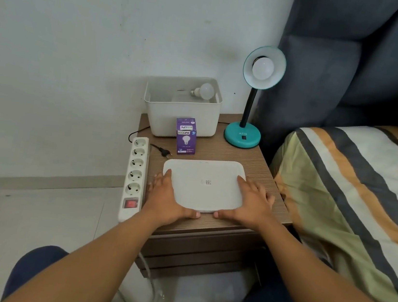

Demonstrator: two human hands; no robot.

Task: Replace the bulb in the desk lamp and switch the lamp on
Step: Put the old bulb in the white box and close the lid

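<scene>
I have both hands flat on the white lid (pixel 203 184) that lies on the counter (pixel 262 164): my left hand (pixel 166 197) on its left edge, my right hand (pixel 251 203) on its right, fingers spread and loosely cupping the rim, not clenched. The desk lamp (pixel 250 96) stands at the back right with a bulb (pixel 263 68) seated in its shade, unlit. A loose bulb (pixel 204 90) lies in the open white bin (pixel 181 120), and a purple bulb box (pixel 186 136) stands just in front of it. The lamp's plug (pixel 165 152) lies unplugged on the counter beside the power strip (pixel 135 175). I judge most of the job is still ahead: swapping, plugging in, switching on. The counter is a small wood-grain nightstand between a pale wall and a bed (pixel 355 186) with a striped cover.
</scene>
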